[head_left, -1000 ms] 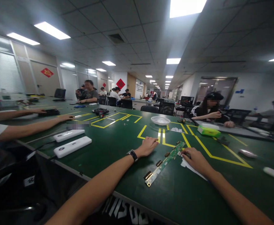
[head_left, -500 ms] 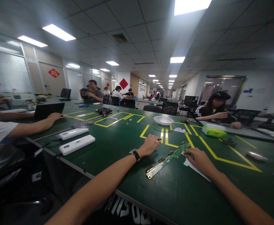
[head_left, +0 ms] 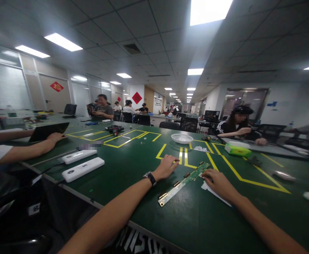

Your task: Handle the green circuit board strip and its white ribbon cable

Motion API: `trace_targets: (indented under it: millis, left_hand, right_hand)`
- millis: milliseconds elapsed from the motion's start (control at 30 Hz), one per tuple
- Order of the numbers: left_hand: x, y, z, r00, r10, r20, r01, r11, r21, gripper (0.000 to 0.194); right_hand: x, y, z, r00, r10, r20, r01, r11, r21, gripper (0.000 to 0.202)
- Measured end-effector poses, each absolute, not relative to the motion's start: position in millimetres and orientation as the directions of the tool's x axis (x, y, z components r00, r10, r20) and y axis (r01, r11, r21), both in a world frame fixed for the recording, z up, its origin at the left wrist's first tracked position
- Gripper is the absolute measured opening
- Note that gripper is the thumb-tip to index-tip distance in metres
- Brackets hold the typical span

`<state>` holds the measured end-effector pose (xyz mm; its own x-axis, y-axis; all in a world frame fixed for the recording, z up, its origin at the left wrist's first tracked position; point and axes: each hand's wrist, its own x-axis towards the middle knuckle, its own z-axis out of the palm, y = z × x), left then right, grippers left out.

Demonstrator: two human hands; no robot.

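A long, narrow green circuit board (head_left: pixel 182 185) with several gold-coloured connectors along one edge lies slantwise on the table in front of me. My left hand (head_left: pixel 166 167) hovers or rests just beyond its far left side, fingers loosely stretched, holding nothing. At the board's far right end, my right hand (head_left: pixel 215 179) has its thumb and fingers drawn together. A small whitish bit shows by those fingertips, too small to name. Under the right hand lies a white sheet of paper (head_left: pixel 214 195), partly hidden by the hand and wrist.
The green table (head_left: pixel 133 183) carries yellow tape outlines. A white plastic basket (head_left: pixel 182 138), a plastic bag (head_left: pixel 201 149) and a green-and-white pack (head_left: pixel 237 148) lie farther back. Two white power strips (head_left: pixel 83 169) are at left, near a co-worker's hand (head_left: pixel 56 137). Another person sits across at right.
The view has shifted slightly, so everything sits a little left and lower. Both hands and the circuit board keep nearly the same places relative to each other.
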<state>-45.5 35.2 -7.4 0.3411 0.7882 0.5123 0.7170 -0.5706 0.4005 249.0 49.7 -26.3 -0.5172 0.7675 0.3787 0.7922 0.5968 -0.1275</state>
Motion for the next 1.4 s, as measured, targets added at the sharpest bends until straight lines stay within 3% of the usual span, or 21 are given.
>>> trace_targets:
  millis: [267,533,800,1033,1267,1400]
  left_hand:
    - [-46,35,-7,0.351,0.78,0.519,0.721,-0.578,0.382,0.038]
    - [-47,38,-10,0.347,0.778,0.523,0.713,-0.582,0.392,0.035]
    - [-46,38,-11,0.354,0.776,0.522,0.706,-0.588,0.395,0.034]
    - [-49,40,-11,0.352,0.78,0.518,0.656,-0.6,0.458,0.033]
    - [-48,39,-9,0.382,0.783,0.491,0.655,-0.604,0.455,0.031]
    - [-48,40,-12,0.381,0.777,0.502,0.641,-0.613,0.462,0.03]
  right_hand:
    - [282,64,-28,-0.264,0.887,0.38,0.959,0.285,0.003,0.031]
    - [252,52,-27,-0.483,0.799,0.358,0.838,0.54,-0.075,0.033]
    - [274,57,-25,-0.288,0.894,0.343,0.946,0.321,-0.042,0.032]
    - [253,49,-25,-0.548,0.746,0.378,0.751,0.638,-0.17,0.034]
    - [286,65,-28,-0.346,0.864,0.367,0.919,0.391,-0.055,0.034]
    - [266,52,-25,-0.44,0.817,0.372,0.864,0.498,-0.073,0.032]
